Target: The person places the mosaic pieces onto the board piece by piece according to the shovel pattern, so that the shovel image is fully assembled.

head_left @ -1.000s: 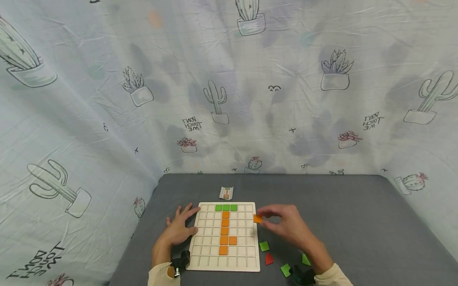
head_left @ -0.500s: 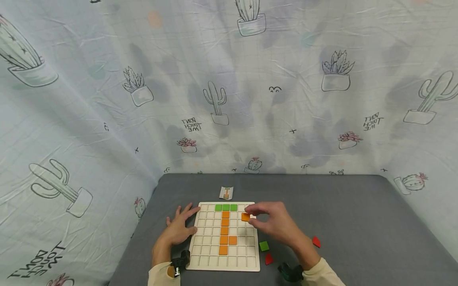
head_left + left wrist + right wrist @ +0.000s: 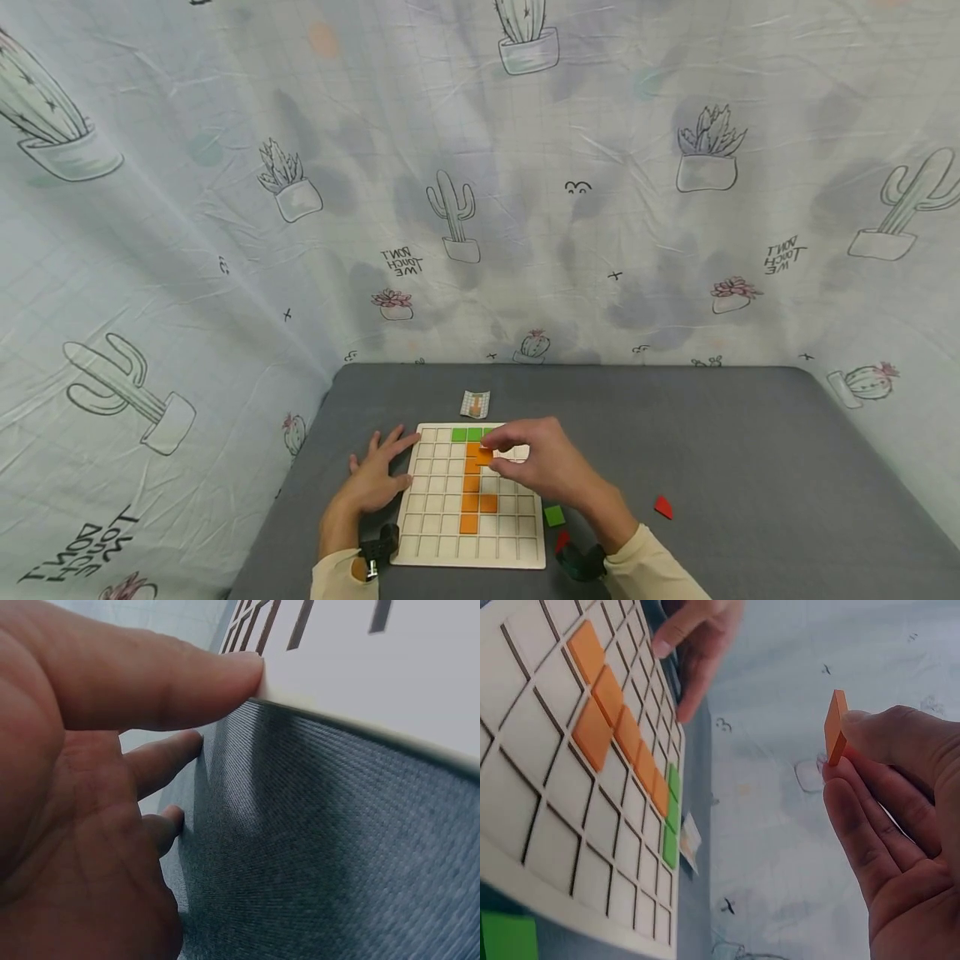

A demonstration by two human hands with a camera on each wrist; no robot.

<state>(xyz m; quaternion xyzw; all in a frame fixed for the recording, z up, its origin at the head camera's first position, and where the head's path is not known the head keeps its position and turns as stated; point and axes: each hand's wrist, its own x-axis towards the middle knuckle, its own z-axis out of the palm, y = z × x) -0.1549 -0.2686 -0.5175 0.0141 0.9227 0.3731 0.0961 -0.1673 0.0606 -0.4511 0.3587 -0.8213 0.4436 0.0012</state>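
A pale wooden grid board (image 3: 510,550) lies on the table. Set into its cells are a row of green square tiles (image 3: 672,814) at the far edge and a column of orange square tiles (image 3: 628,740), one more beside the column. My right hand (image 3: 543,458) pinches an orange square tile (image 3: 834,729) between thumb and fingers, held above the upper middle of the board. In the head view this tile overlaps the column. My left hand (image 3: 372,482) lies spread at the board's left side, its thumb (image 3: 172,686) touching the edge.
A small card (image 3: 475,404) with a printed grid pattern lies behind the board. To the right are a loose green square tile (image 3: 554,516) and a red piece (image 3: 663,507); another red piece (image 3: 562,540) is partly hidden by the right wrist. A patterned curtain (image 3: 585,275) surrounds the table.
My right hand has carried the orange tile leftward from the board's right edge to above the column. The red piece at far right has come into view. The left hand stays in place.
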